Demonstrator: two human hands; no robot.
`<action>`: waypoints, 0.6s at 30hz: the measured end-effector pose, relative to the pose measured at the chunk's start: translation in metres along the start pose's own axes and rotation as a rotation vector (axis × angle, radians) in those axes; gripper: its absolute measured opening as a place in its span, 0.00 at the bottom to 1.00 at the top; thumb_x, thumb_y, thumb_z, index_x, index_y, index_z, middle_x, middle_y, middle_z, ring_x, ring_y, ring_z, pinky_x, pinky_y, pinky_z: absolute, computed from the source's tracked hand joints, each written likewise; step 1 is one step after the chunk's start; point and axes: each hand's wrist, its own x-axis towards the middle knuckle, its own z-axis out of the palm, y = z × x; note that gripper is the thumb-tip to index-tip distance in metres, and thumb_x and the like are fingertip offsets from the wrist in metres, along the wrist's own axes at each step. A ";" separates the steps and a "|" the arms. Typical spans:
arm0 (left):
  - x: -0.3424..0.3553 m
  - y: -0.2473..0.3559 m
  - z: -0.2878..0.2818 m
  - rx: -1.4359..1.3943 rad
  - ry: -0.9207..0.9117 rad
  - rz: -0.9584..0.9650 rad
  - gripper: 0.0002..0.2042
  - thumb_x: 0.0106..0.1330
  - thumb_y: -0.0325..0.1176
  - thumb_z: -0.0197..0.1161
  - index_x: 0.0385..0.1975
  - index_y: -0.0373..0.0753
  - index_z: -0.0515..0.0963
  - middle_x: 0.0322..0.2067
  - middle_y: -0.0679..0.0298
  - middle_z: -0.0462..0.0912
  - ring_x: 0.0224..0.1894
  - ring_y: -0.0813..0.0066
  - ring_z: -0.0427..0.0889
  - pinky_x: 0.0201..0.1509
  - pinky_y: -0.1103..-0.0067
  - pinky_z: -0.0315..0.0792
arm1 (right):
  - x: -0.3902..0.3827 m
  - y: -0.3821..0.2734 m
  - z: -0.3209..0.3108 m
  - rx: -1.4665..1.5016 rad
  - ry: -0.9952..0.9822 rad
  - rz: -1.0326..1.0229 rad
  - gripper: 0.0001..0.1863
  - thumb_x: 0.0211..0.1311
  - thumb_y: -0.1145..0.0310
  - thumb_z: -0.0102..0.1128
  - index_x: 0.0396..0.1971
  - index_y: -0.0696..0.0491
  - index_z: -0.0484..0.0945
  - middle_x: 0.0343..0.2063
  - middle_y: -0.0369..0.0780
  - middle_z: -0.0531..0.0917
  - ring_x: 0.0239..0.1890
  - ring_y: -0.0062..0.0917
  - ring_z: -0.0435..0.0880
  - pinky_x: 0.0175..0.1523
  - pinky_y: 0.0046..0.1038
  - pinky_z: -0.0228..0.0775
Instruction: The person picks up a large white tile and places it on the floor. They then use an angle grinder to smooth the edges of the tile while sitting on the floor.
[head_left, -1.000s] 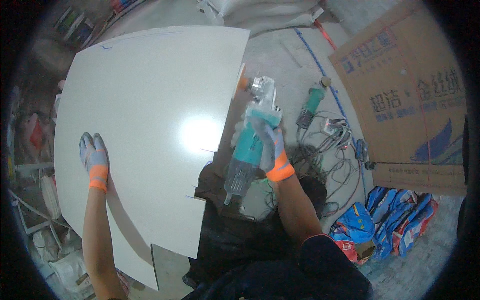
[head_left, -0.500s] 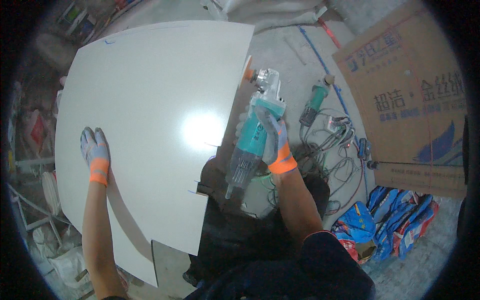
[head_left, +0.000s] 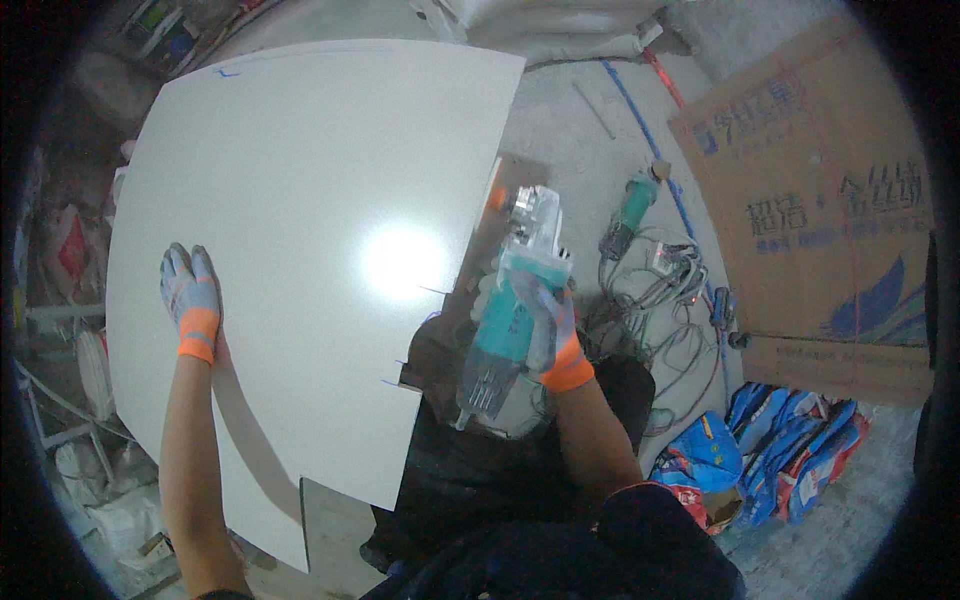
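Observation:
A large white tile panel (head_left: 320, 160) fills the left and middle of the view, with a notch cut into its right edge and short blue marks near it. My left hand (head_left: 190, 290), in a grey and orange glove, lies flat on the panel with its fingers stretched out. In my gloved right hand (head_left: 548, 330) is a teal and silver angle grinder (head_left: 505, 315), the fingers wrapped round its body. The grinder's head carries an orange disc (head_left: 498, 200) beside the panel's right edge; whether they touch I cannot tell.
A second teal power tool (head_left: 630, 215) lies on the floor to the right, near tangled grey cables (head_left: 650, 290). Farther right stands a big cardboard sheet (head_left: 800, 220). Blue and red bags (head_left: 770, 450) lie below it. White sacking (head_left: 540, 25) is at the far edge.
My right hand and the grinder have moved down along the panel's right edge, toward me. My left hand stays in place on the panel. The view has shifted slightly.

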 end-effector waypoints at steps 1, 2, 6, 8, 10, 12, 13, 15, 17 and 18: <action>-0.001 -0.001 0.001 0.017 -0.008 -0.002 0.27 0.62 0.48 0.39 0.57 0.36 0.57 0.58 0.54 0.57 0.61 0.60 0.53 0.63 0.72 0.47 | -0.002 0.002 0.000 0.011 -0.104 0.011 0.20 0.55 0.58 0.50 0.42 0.58 0.67 0.33 0.45 0.75 0.35 0.35 0.77 0.40 0.39 0.71; -0.001 -0.002 0.002 0.012 -0.006 0.000 0.27 0.62 0.48 0.39 0.57 0.36 0.57 0.58 0.54 0.57 0.61 0.60 0.53 0.63 0.72 0.47 | 0.000 0.001 0.000 -0.006 -0.011 0.006 0.20 0.55 0.58 0.50 0.42 0.58 0.67 0.34 0.46 0.75 0.35 0.35 0.77 0.40 0.39 0.71; -0.002 -0.004 0.002 -0.008 -0.001 -0.005 0.28 0.62 0.49 0.39 0.57 0.36 0.57 0.58 0.54 0.57 0.61 0.60 0.52 0.63 0.72 0.47 | 0.036 -0.026 -0.005 0.044 -0.052 0.028 0.21 0.55 0.59 0.50 0.43 0.59 0.66 0.34 0.46 0.75 0.35 0.36 0.77 0.41 0.39 0.71; -0.002 -0.003 0.002 -0.025 0.002 -0.012 0.28 0.62 0.49 0.38 0.57 0.35 0.57 0.58 0.54 0.57 0.61 0.60 0.52 0.63 0.72 0.46 | 0.037 -0.028 -0.008 -0.126 0.014 -0.032 0.21 0.55 0.59 0.50 0.44 0.58 0.67 0.35 0.45 0.75 0.34 0.35 0.77 0.40 0.37 0.72; -0.001 -0.002 0.002 -0.048 0.007 -0.004 0.28 0.63 0.50 0.38 0.57 0.35 0.56 0.58 0.53 0.56 0.62 0.60 0.52 0.63 0.72 0.46 | 0.024 -0.015 -0.010 -0.040 -0.023 -0.003 0.25 0.53 0.56 0.53 0.46 0.58 0.64 0.36 0.45 0.74 0.36 0.35 0.77 0.42 0.40 0.71; 0.000 -0.001 0.001 -0.021 -0.015 -0.017 0.28 0.63 0.50 0.38 0.57 0.35 0.56 0.58 0.53 0.56 0.62 0.60 0.51 0.64 0.72 0.45 | 0.005 0.002 -0.011 -0.009 -0.055 0.005 0.28 0.52 0.54 0.54 0.48 0.58 0.63 0.37 0.45 0.74 0.38 0.35 0.76 0.44 0.41 0.70; -0.001 -0.001 0.000 -0.022 -0.011 -0.010 0.28 0.63 0.50 0.38 0.57 0.35 0.56 0.58 0.53 0.56 0.62 0.60 0.51 0.64 0.72 0.45 | 0.001 0.007 -0.011 -0.022 -0.062 0.010 0.29 0.52 0.54 0.54 0.48 0.58 0.63 0.38 0.45 0.73 0.38 0.35 0.76 0.45 0.42 0.69; -0.001 -0.001 -0.001 -0.039 -0.028 -0.012 0.28 0.63 0.50 0.38 0.57 0.35 0.56 0.58 0.53 0.56 0.62 0.60 0.51 0.64 0.72 0.45 | 0.003 0.006 -0.011 -0.007 -0.082 0.012 0.29 0.51 0.54 0.54 0.48 0.58 0.63 0.39 0.46 0.73 0.40 0.36 0.75 0.46 0.42 0.69; -0.002 0.000 -0.003 -0.045 -0.018 -0.004 0.28 0.63 0.50 0.38 0.57 0.35 0.56 0.58 0.53 0.56 0.62 0.60 0.51 0.64 0.72 0.45 | 0.019 -0.008 -0.010 -0.011 -0.043 -0.003 0.30 0.50 0.53 0.55 0.49 0.58 0.63 0.41 0.46 0.72 0.41 0.36 0.75 0.45 0.41 0.69; -0.002 0.001 -0.003 -0.040 -0.003 -0.001 0.28 0.63 0.50 0.38 0.57 0.35 0.56 0.58 0.53 0.56 0.62 0.60 0.51 0.64 0.72 0.45 | 0.024 -0.013 -0.008 0.046 -0.037 -0.001 0.25 0.50 0.59 0.56 0.46 0.57 0.65 0.37 0.45 0.73 0.38 0.35 0.76 0.41 0.39 0.70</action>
